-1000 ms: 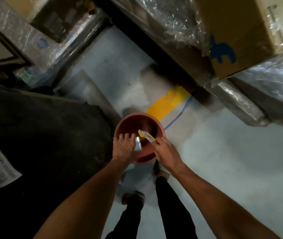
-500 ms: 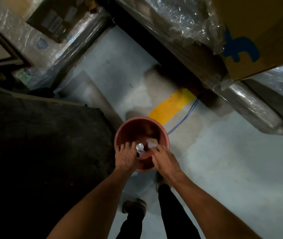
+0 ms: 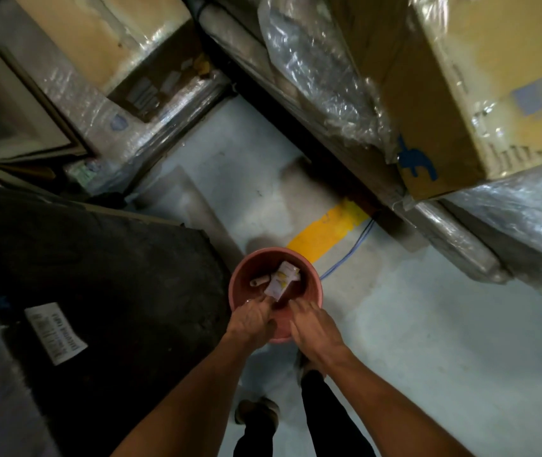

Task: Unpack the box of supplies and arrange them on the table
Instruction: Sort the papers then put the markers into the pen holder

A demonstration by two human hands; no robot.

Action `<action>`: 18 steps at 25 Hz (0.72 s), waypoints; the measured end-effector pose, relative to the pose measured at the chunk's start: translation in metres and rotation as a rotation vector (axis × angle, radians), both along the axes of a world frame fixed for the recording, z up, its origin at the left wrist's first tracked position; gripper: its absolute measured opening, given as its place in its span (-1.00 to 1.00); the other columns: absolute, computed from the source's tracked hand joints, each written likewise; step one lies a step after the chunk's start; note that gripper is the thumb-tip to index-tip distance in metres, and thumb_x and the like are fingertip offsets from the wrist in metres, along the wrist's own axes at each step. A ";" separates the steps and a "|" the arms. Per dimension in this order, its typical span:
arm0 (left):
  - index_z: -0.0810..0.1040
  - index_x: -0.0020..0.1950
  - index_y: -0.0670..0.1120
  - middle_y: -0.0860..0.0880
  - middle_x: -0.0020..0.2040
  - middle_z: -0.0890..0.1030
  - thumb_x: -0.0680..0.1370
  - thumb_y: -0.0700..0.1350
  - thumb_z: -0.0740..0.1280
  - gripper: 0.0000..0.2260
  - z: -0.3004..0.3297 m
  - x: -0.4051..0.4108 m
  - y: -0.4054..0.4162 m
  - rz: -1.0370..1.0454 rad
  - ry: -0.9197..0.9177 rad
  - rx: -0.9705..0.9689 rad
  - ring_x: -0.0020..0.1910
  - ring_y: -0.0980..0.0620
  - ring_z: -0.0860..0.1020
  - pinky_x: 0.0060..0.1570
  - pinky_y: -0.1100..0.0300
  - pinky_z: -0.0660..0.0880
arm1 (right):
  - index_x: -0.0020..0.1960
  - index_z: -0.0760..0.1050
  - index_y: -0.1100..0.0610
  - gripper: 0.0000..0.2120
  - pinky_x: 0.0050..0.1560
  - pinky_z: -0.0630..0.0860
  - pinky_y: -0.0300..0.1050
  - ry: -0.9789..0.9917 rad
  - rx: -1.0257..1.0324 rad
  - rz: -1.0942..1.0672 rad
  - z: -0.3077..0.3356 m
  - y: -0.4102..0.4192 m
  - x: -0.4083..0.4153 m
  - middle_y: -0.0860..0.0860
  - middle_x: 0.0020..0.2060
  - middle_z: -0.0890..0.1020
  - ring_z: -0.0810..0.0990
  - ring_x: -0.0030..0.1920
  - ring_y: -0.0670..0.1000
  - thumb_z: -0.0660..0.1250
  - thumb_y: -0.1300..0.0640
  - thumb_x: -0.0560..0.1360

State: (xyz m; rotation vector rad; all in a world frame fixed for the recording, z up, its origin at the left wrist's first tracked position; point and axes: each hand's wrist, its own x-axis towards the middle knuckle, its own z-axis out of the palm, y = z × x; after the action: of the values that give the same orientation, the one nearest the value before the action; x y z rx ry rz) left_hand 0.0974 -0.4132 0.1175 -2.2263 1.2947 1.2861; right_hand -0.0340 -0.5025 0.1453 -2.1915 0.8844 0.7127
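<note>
A reddish-brown plastic bucket (image 3: 310, 285) stands on the pale floor right in front of my feet. Inside it lie a crumpled white-and-yellow wrapper (image 3: 282, 280) and a small pale roll (image 3: 259, 281). My left hand (image 3: 249, 321) hangs over the bucket's near rim with its fingers pointing down into the bucket. Its fingertips are close to the wrapper's lower corner. My right hand (image 3: 315, 324) is beside it over the same rim, fingers straight, holding nothing.
A dark covered surface (image 3: 104, 265) with a white label (image 3: 55, 331) fills the left. Film-wrapped cardboard boxes (image 3: 477, 94) tower at the right and back. A yellow floor stripe (image 3: 325, 234) and a blue cable (image 3: 348, 255) lie behind the bucket.
My right hand pinched the yellow wrapper and my left hand held a small white piece above the bucket. Both pieces now lie in the bucket and the fingers have straightened.
</note>
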 end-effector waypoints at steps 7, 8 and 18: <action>0.44 0.38 0.02 -0.10 0.26 0.57 0.52 0.17 0.26 -0.53 0.148 0.024 -0.025 0.102 -0.001 -0.143 0.22 -0.18 0.55 0.17 -0.01 0.51 | 0.39 0.39 0.13 -0.61 0.18 0.43 -0.04 -0.095 -0.097 -0.016 0.113 -0.024 0.027 0.13 0.30 0.53 0.53 0.25 0.15 0.15 0.12 0.58; 0.48 0.34 0.00 -0.13 0.25 0.58 0.52 0.11 0.29 -0.58 0.176 0.027 -0.027 0.110 -0.026 -0.168 0.21 -0.19 0.55 0.15 -0.01 0.50 | 0.35 0.44 0.10 -0.62 0.15 0.46 -0.03 -0.146 -0.096 -0.057 0.130 -0.024 0.031 0.11 0.24 0.57 0.55 0.21 0.16 0.18 0.10 0.55; 0.55 0.22 -0.06 -0.08 0.10 0.63 0.46 -0.17 0.30 -0.67 0.368 0.082 0.020 0.314 -0.224 -0.518 0.15 -0.15 0.55 0.07 0.05 0.49 | 0.31 0.48 0.16 -0.63 0.18 0.48 0.02 -0.438 -0.270 0.010 0.310 -0.011 0.099 0.13 0.22 0.57 0.54 0.22 0.19 0.21 0.13 0.53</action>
State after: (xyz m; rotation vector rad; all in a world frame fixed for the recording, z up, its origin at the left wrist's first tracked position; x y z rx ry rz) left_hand 0.1790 -0.3933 0.4858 -2.9285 1.3431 0.8081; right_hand 0.0654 -0.5139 0.4551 -2.4543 0.7720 0.1032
